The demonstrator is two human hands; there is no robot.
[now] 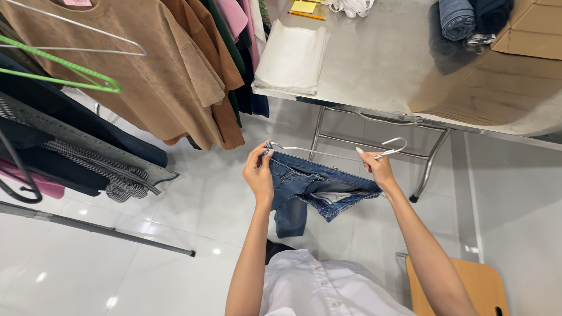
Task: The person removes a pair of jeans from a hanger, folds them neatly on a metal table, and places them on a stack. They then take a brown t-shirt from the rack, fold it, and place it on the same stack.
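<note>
Above the glossy white tiled floor (pixel 175 234), in front of the grey metal table (pixel 380 70), we hold a pair of blue denim jeans (pixel 310 187) stretched by the waistband under a white metal clip hanger (pixel 345 153). Our left hand (pixel 259 172) is closed in a pinch on the left end of the hanger and the corner of the waistband beneath it; our right hand (pixel 377 167) grips the right end, just below the hook, with the thumb and fingers pressing the clip there. The jeans hang in the air between our hands, well clear of the table and floor, one leg dropping towards our white buttoned shirt (pixel 316 287). To do this well, we judge, the waistband should be kept taut and level along the bar, each clip should bite the full thickness of the denim near the outer edges, and the weight should sit evenly so the hanger does not tip. To our left, brown t-shirts (pixel 170 64) and dark garments hang on a rack beside an empty green wire hanger (pixel 64 67). On the table lie a stack of clear plastic bags (pixel 291 58) and rolled denim (pixel 456 17); a wooden stool (pixel 468 287) stands at the lower right.
</note>
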